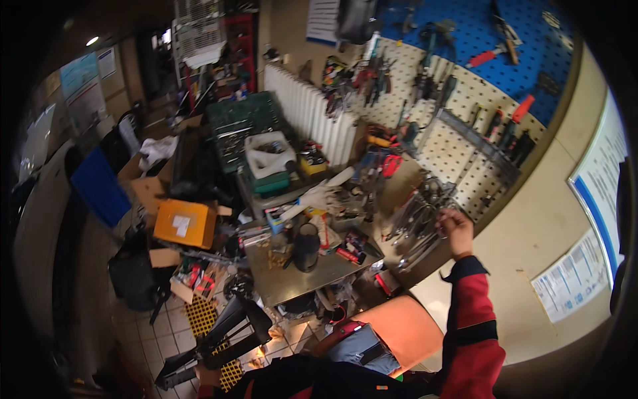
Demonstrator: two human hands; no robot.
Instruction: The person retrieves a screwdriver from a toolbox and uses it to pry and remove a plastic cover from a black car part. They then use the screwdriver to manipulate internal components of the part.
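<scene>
Right hand (457, 229), at 3 o'clock from the tabletop (299, 282), fingers closed on hanging wrenches (419, 223) on the pegboard (458, 149); left hand (207, 376) at 7 o'clock, grip unclear, by a black stand (219, 336).

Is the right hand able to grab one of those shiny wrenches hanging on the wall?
Probably yes. The right hand is already raised at the row of hanging wrenches on the white pegboard, its fingers at them. Nothing shows between hand and tools. Whether it grips one yet is too small to tell.
</scene>
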